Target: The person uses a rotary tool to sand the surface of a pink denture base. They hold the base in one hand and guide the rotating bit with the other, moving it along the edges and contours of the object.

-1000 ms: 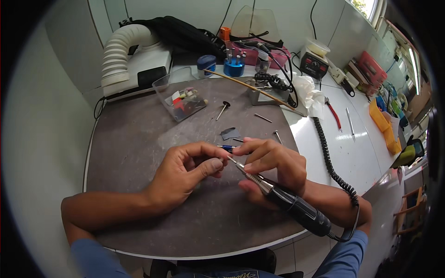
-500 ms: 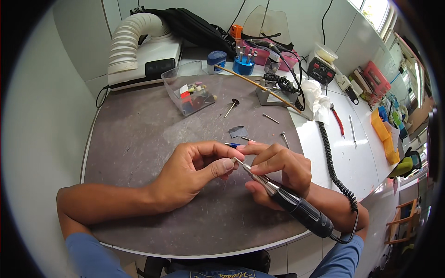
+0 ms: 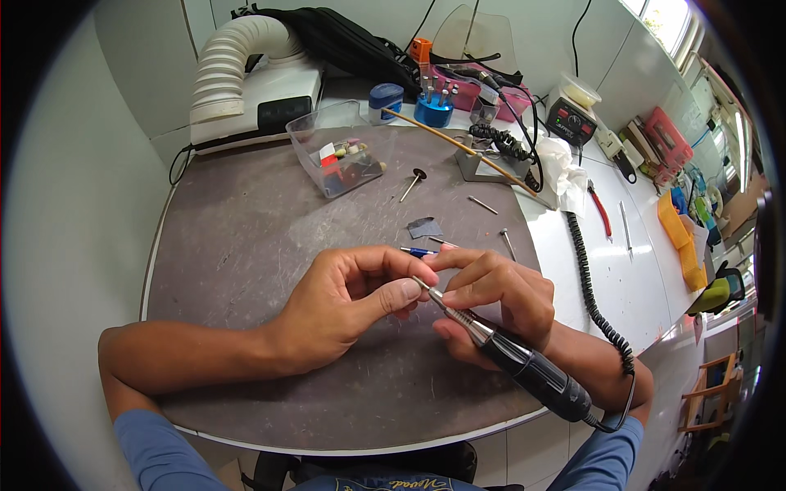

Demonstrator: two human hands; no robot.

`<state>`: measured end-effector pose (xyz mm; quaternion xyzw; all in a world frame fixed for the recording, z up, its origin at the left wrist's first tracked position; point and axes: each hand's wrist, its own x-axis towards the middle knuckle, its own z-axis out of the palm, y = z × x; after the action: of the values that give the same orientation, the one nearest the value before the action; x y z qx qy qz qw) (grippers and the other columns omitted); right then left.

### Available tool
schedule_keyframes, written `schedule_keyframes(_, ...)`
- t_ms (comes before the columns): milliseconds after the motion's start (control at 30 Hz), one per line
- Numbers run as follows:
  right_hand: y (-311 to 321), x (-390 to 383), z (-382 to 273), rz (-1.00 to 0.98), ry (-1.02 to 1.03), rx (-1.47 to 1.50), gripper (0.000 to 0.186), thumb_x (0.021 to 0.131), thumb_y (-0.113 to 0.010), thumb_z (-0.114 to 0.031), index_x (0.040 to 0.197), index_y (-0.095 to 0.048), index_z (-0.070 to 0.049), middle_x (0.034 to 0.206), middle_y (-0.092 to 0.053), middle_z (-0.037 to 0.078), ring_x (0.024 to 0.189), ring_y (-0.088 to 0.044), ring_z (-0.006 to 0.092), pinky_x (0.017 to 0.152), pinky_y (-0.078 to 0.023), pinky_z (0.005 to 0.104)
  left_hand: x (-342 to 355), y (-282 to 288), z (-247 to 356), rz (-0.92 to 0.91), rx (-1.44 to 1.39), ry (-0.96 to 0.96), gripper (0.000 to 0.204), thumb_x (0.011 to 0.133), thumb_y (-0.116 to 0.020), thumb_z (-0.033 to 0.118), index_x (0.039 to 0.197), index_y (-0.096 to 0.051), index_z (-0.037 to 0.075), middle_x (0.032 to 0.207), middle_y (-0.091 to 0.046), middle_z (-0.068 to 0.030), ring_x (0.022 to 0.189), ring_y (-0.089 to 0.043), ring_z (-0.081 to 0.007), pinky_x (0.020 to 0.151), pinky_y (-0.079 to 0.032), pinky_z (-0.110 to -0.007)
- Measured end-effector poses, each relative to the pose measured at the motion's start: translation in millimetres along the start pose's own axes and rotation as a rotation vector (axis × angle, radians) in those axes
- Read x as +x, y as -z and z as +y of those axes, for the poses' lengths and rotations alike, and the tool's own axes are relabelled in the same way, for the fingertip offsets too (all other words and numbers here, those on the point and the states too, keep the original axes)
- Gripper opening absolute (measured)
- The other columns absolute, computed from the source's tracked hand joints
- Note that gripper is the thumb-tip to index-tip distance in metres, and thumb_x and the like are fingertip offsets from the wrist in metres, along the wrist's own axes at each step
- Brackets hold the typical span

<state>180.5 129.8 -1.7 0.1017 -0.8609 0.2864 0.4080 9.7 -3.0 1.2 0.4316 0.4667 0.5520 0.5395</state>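
Above the scuffed tabletop (image 3: 237, 221), I see the handpiece (image 3: 532, 372) slanting, tip toward upper left, clamped in the right hand (image 3: 512, 299); the left hand (image 3: 327, 307) curls beside that tip, grip contents I cannot tell.

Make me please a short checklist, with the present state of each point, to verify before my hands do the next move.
1. Right hand gripping the black handpiece: ok.
2. Left hand with thumb and forefinger brought together: ok.
3. Piece between the left fingers well seated: cannot tell, the fingers mostly hide it.
4. Left fingertips clear of the handpiece's metal tip: not ok, they are right at it.
5. Coiled cord away from the metal tip: ok, it runs on the right side.
6. Handpiece running or stopped: cannot tell from the picture.
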Motion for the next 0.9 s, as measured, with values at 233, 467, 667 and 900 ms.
schedule_keyframes(233, -0.8, -0.2, 0.2, 0.012, -0.012, -0.007, 0.021, 0.071, -0.077, -0.003, 0.086, -0.061, 0.0, 0.081, -0.065, 0.012, 0.091, -0.07, 0.0314, 0.087, -0.056, 0.045, -0.6, -0.5, 0.1, 0.011, 0.001, -0.009, 0.019, 0.094, -0.063, 0.013, 0.107, -0.064, -0.001, 0.097, -0.064, -0.0042, 0.085, -0.057, -0.0091, 0.079, -0.048, -0.024)
schedule_keyframes(467, -0.7, -0.8, -0.4, 0.019, -0.01, -0.002, 0.022, 0.071, -0.076, -0.001, 0.087, -0.061, 0.0, 0.081, -0.065, 0.012, 0.089, -0.07, 0.0304, 0.087, -0.056, 0.0452, -0.2, -1.4, 0.3, 0.028, 0.022, -0.012, 0.02, 0.094, -0.063, 0.013, 0.108, -0.064, -0.001, 0.098, -0.064, -0.004, 0.085, -0.057, -0.0089, 0.079, -0.048, -0.024)
schedule_keyframes(667, 0.4, -1.8, -0.6, 0.013, -0.019, 0.02, 0.024, 0.071, -0.077, -0.001, 0.089, -0.062, 0.0, 0.082, -0.066, 0.013, 0.082, -0.07, 0.0275, 0.088, -0.056, 0.0458, 0.2, -1.2, 0.9, 0.029, 0.023, -0.024, 0.019, 0.093, -0.062, 0.011, 0.108, -0.065, -0.001, 0.099, -0.064, -0.0043, 0.085, -0.057, -0.009, 0.079, -0.048, -0.024)
schedule_keyframes(900, 0.9, -1.2, 0.5, -0.001, -0.005, 0.026, 0.024, 0.071, -0.077, -0.002, 0.09, -0.062, 0.0, 0.082, -0.066, 0.013, 0.084, -0.07, 0.0281, 0.088, -0.056, 0.0455, 0.3, -0.1, 1.0, 0.005, 0.025, -0.011, 0.018, 0.093, -0.061, 0.009, 0.107, -0.064, -0.001, 0.1, -0.064, -0.0048, 0.085, -0.058, -0.0096, 0.08, -0.049, -0.025)
